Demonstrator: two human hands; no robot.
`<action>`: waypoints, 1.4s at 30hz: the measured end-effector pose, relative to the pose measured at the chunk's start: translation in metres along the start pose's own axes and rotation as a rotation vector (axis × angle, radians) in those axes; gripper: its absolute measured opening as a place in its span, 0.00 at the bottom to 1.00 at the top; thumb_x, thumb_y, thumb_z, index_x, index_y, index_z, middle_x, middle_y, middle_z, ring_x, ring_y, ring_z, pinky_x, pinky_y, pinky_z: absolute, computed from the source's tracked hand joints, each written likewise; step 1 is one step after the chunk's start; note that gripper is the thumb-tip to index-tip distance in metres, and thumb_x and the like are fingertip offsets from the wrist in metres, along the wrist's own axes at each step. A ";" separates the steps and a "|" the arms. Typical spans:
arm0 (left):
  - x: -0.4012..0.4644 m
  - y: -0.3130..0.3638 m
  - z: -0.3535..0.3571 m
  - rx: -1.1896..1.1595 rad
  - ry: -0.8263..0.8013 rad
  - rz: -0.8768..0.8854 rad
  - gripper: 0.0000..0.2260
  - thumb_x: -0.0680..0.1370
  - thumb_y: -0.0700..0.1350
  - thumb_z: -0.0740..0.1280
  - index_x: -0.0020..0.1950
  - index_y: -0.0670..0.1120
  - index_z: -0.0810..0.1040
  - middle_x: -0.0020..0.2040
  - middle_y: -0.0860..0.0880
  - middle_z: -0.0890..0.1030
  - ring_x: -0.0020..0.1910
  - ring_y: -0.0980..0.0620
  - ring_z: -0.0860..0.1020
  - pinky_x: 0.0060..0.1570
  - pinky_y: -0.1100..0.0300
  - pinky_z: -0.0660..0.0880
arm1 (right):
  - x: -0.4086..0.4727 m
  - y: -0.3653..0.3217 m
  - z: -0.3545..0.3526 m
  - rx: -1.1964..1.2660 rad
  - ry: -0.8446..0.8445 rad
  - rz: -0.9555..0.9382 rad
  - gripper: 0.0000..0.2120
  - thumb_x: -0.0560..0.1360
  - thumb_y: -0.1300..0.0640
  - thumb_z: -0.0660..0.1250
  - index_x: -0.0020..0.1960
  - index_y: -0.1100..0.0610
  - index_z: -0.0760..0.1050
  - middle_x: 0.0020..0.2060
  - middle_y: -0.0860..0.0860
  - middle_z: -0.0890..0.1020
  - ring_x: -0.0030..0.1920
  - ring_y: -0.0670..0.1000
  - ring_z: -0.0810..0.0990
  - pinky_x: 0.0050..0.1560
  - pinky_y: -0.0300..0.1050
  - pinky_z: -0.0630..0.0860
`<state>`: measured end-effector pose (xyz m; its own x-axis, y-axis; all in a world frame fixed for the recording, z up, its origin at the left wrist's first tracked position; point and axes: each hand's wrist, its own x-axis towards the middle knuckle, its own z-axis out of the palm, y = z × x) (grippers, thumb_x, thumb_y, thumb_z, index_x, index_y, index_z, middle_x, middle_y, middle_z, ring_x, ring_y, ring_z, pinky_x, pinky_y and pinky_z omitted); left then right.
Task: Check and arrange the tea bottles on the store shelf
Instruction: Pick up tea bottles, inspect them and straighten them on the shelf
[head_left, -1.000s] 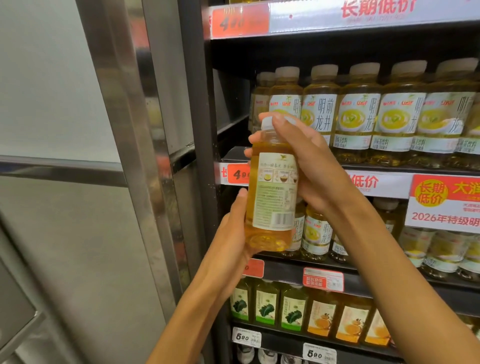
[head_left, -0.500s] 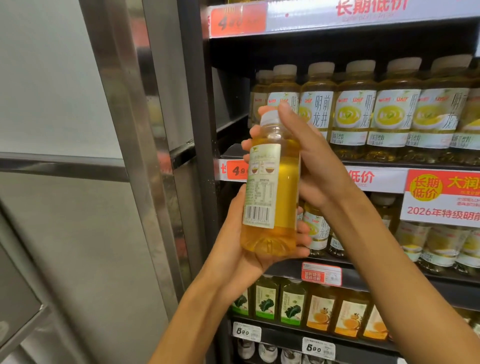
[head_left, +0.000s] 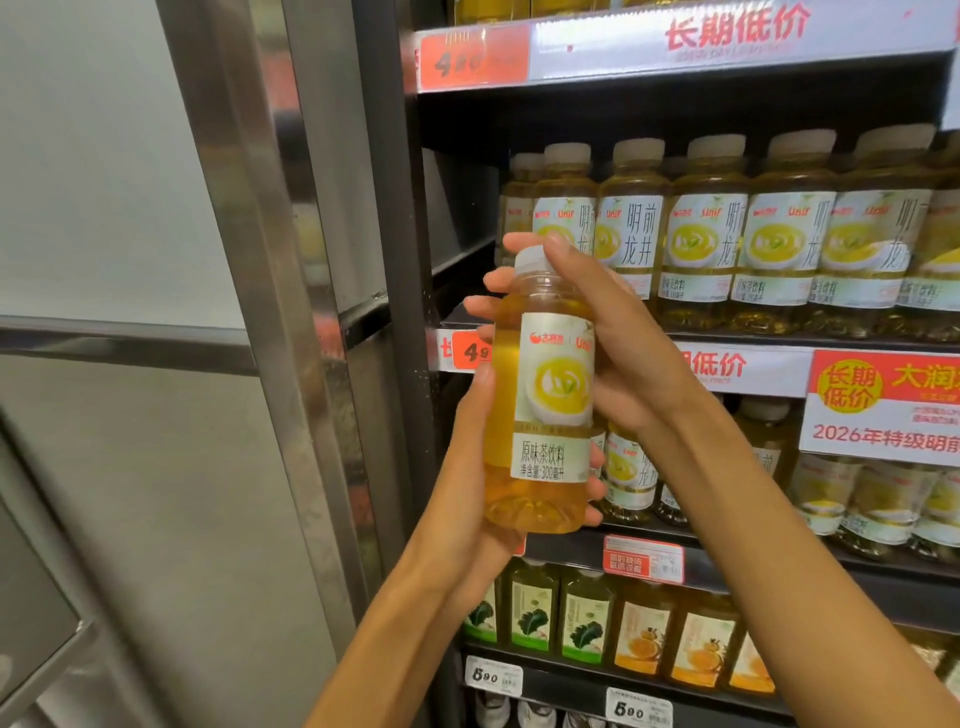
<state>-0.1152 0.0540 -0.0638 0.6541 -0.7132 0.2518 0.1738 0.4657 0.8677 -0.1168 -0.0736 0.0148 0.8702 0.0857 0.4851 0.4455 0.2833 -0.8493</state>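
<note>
**Tea bottle held before the shelf**

Tea bottle (head_left: 540, 395) stands upright in front of the shelf (head_left: 727, 353), label facing the camera. Left hand (head_left: 467, 483) grips its base; right hand (head_left: 618, 332) curls around its neck and cap. Shelved bottles (head_left: 779, 239) line up behind.

The held tea bottle (head_left: 540, 395) has a label reading "Unif", "原味茶饮料", "净含量:300毫升". Behind it, an orange price tag (head_left: 470, 352) shows "4.9"; above, the shelf strip (head_left: 737, 34) reads "长期低价"; to its right, a promo sign (head_left: 883, 405) says "2026年特级明前".
</note>
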 end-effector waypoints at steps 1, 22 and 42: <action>0.000 -0.001 -0.001 -0.013 -0.004 -0.007 0.32 0.76 0.67 0.55 0.60 0.42 0.79 0.46 0.39 0.81 0.40 0.46 0.81 0.40 0.54 0.80 | 0.000 0.000 0.000 -0.021 0.003 -0.005 0.11 0.77 0.51 0.60 0.56 0.55 0.75 0.43 0.51 0.84 0.49 0.54 0.83 0.49 0.48 0.81; -0.018 0.020 0.012 -0.392 -0.133 -0.170 0.28 0.76 0.55 0.62 0.68 0.36 0.71 0.58 0.33 0.78 0.53 0.38 0.81 0.52 0.45 0.79 | 0.007 0.009 -0.012 0.202 0.140 0.348 0.13 0.78 0.49 0.62 0.48 0.59 0.77 0.42 0.57 0.82 0.46 0.55 0.81 0.49 0.49 0.80; -0.011 0.013 0.003 -0.115 0.000 -0.035 0.18 0.66 0.47 0.76 0.54 0.46 0.84 0.52 0.40 0.83 0.47 0.45 0.83 0.46 0.55 0.80 | 0.002 -0.003 -0.001 -0.023 0.093 0.191 0.17 0.78 0.50 0.61 0.62 0.58 0.74 0.54 0.56 0.83 0.55 0.54 0.82 0.49 0.47 0.81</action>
<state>-0.1226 0.0666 -0.0542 0.6462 -0.7302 0.2217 0.2801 0.4971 0.8212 -0.1165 -0.0757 0.0179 0.9546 0.0465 0.2942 0.2742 0.2484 -0.9290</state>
